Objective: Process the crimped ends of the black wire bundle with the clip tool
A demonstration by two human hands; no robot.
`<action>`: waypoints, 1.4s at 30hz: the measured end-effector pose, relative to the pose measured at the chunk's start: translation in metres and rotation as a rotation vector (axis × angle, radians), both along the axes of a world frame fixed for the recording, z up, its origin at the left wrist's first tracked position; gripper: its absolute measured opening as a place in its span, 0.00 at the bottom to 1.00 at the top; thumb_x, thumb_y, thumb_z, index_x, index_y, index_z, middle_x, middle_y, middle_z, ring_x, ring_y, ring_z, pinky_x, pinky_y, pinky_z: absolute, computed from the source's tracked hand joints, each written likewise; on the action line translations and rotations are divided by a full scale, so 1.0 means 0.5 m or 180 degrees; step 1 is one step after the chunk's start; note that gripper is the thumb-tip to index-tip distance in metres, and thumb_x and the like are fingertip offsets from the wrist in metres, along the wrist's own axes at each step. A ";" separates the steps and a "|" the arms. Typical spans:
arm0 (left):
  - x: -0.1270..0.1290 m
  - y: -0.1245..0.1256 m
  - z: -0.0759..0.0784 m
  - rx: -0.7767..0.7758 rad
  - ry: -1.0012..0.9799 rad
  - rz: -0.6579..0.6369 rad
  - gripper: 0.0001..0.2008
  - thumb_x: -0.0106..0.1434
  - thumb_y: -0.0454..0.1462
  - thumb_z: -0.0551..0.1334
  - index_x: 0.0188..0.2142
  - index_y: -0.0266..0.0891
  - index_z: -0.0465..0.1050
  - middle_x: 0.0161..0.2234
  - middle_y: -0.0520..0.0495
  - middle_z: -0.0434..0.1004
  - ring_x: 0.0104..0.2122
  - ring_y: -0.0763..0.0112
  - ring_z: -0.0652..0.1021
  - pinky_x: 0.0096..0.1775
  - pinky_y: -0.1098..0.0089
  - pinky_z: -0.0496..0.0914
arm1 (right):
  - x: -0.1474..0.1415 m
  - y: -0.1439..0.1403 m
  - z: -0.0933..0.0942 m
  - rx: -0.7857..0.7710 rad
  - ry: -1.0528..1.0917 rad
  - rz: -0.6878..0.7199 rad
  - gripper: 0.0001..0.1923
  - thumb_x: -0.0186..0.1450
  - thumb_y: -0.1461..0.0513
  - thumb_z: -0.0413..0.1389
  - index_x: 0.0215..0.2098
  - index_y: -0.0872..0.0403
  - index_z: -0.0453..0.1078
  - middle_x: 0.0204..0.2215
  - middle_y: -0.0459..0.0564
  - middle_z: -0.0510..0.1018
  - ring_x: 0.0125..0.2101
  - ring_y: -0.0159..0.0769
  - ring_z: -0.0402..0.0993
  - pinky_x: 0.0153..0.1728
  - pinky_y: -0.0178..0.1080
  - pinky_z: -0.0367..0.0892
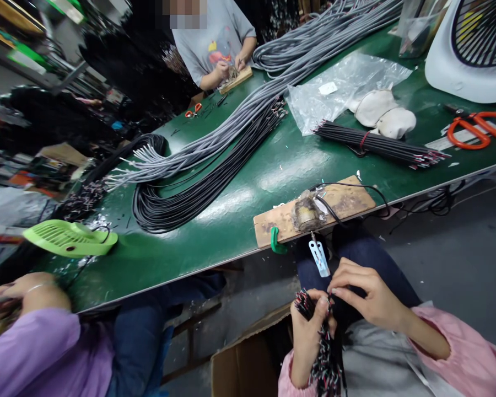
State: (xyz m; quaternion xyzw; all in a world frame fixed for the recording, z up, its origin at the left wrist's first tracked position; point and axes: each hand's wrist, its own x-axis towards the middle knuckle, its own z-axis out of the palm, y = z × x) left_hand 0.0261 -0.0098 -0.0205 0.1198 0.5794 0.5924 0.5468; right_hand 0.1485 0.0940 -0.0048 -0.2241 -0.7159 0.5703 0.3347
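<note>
My left hand is closed around a bundle of thin black cables above my lap. Red, white and dark stripped ends poke out over the thumb, and more ends hang below the fist. Close beside it, my right hand pinches one black cable at its end, thumb against fingertips; the exact tip is too small to make out. Just above both hands, a light blue clip hangs from a metal tip at the table edge. That tip sticks out of a worn, wrapped block on a wooden board.
A green clamp grips the board at the edge. On the table lie black cables, grey cables, a tied black bundle, orange scissors and fans. A cardboard box stands below. Co-workers sit left and opposite.
</note>
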 end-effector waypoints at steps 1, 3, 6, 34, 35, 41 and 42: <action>0.000 0.001 0.001 -0.0001 0.0062 -0.0024 0.15 0.53 0.44 0.66 0.27 0.36 0.65 0.17 0.58 0.64 0.10 0.84 0.63 0.14 0.80 0.56 | -0.001 -0.001 0.003 0.0025 -0.0035 -0.0039 0.06 0.64 0.66 0.53 0.32 0.56 0.72 0.28 0.52 0.75 0.31 0.37 0.67 0.38 0.42 0.61; -0.001 0.003 0.004 0.0031 0.0267 -0.0126 0.13 0.54 0.43 0.65 0.27 0.36 0.66 0.15 0.58 0.63 0.10 0.83 0.64 0.14 0.79 0.58 | -0.002 -0.005 0.005 -0.0037 -0.0107 -0.0112 0.06 0.64 0.65 0.52 0.30 0.56 0.70 0.27 0.51 0.74 0.31 0.37 0.67 0.39 0.42 0.60; -0.005 0.006 0.008 0.0136 0.0500 -0.0288 0.12 0.55 0.42 0.65 0.25 0.36 0.67 0.13 0.58 0.62 0.10 0.81 0.64 0.15 0.78 0.59 | -0.004 -0.009 -0.007 -0.0468 -0.0085 -0.0105 0.07 0.62 0.63 0.54 0.27 0.56 0.70 0.25 0.49 0.72 0.29 0.35 0.65 0.35 0.39 0.60; -0.022 0.068 0.058 0.0937 0.3086 -0.0103 0.05 0.57 0.33 0.61 0.25 0.37 0.71 0.23 0.50 0.72 0.24 0.71 0.72 0.28 0.73 0.65 | -0.099 0.062 -0.003 -0.3214 0.1157 0.0532 0.22 0.57 0.48 0.59 0.25 0.61 0.73 0.21 0.48 0.71 0.21 0.28 0.63 0.24 0.32 0.57; -0.021 0.068 0.058 0.0910 0.3075 -0.0098 0.05 0.57 0.33 0.61 0.25 0.37 0.71 0.23 0.50 0.71 0.23 0.71 0.72 0.27 0.73 0.65 | -0.098 0.061 -0.008 -0.3328 0.1191 0.0564 0.22 0.57 0.48 0.58 0.27 0.61 0.73 0.22 0.49 0.72 0.23 0.29 0.65 0.25 0.32 0.58; -0.016 0.063 0.070 0.0834 0.3022 -0.0116 0.06 0.56 0.33 0.62 0.23 0.37 0.71 0.22 0.50 0.71 0.22 0.72 0.72 0.26 0.74 0.64 | -0.072 0.057 -0.062 -0.3302 0.1212 0.0158 0.22 0.61 0.48 0.53 0.29 0.60 0.73 0.21 0.47 0.68 0.22 0.28 0.59 0.24 0.32 0.55; -0.017 0.062 0.071 0.0818 0.3002 -0.0128 0.06 0.56 0.34 0.62 0.23 0.37 0.71 0.22 0.50 0.71 0.22 0.72 0.72 0.26 0.74 0.65 | -0.061 0.057 -0.067 -0.3095 0.1074 0.0064 0.21 0.62 0.49 0.54 0.30 0.60 0.73 0.22 0.47 0.68 0.23 0.29 0.59 0.24 0.32 0.55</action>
